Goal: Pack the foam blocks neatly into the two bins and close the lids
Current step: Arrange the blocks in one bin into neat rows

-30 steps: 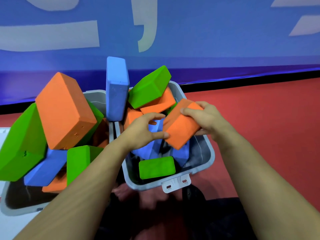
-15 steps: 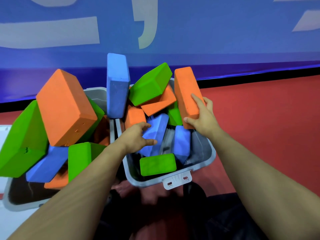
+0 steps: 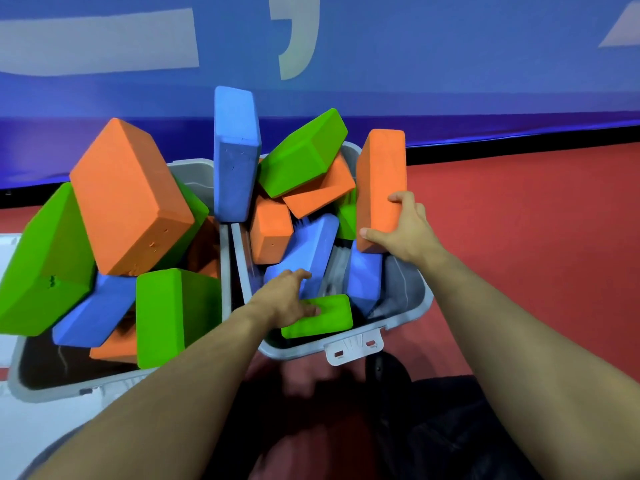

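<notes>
Two grey bins stand side by side, both heaped with orange, green and blue foam blocks. My right hand (image 3: 403, 227) grips an orange block (image 3: 379, 181), holding it upright at the right bin's (image 3: 412, 315) far right wall. My left hand (image 3: 285, 299) reaches into the same bin, its fingers spread between a slanted blue block (image 3: 311, 251) and a small green block (image 3: 325, 317) near the front wall. The left bin (image 3: 24, 382) holds a big orange block (image 3: 128, 195) and a green one (image 3: 45, 265) sticking well above the rim.
A tall blue block (image 3: 236, 154) stands upright between the bins. A white latch (image 3: 353, 349) hangs on the right bin's front rim. Red floor (image 3: 519, 220) lies to the right, a blue wall banner (image 3: 415, 64) behind. My dark-clothed legs are below.
My right hand carried the orange block from the bin's middle to the right wall and turned it upright. My left hand let go of it and dropped lower, onto the blue and green blocks.
</notes>
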